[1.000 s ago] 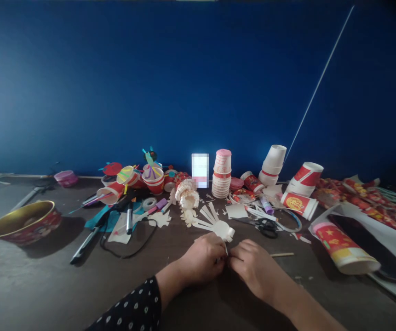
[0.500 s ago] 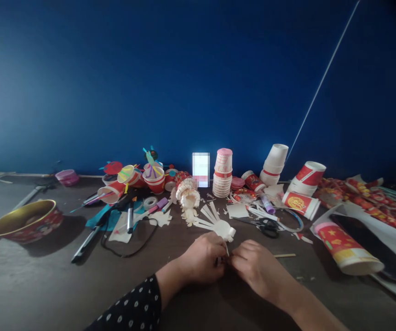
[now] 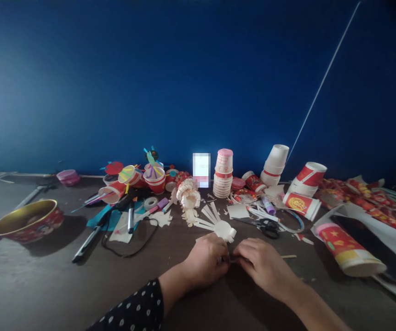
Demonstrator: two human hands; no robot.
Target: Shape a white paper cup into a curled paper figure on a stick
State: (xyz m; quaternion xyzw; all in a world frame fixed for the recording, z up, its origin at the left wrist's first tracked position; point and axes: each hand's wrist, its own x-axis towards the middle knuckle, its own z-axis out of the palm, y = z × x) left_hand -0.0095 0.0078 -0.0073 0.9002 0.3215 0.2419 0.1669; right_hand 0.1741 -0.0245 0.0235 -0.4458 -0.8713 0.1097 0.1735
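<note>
A white paper cup [image 3: 222, 230] is cut into strips that fan out flat on the table. One of its strips, at the right, is rolled into a small curl. Just in front of it, my left hand [image 3: 207, 259] is closed with the fingers pinched. My right hand [image 3: 261, 263] meets it, also closed, its fingertips pinching at the same spot. A thin strip of the cut paper cup runs between the fingertips, mostly hidden by them. Beyond lies another cut cup [image 3: 188, 198] with many curled strips.
Black scissors [image 3: 268, 228] lie behind my right hand, a wooden stick [image 3: 289, 256] beside it. A red patterned cup [image 3: 346, 248] lies far right. Stacked paper cups [image 3: 223, 177] stand at the back. Left are a gold-lined bowl [image 3: 46, 227] and a marker [image 3: 130, 218].
The white strip that showed upright between my hands is now mostly hidden behind my fingers. My right hand's fingers have shifted slightly, and both hands stay close together.
</note>
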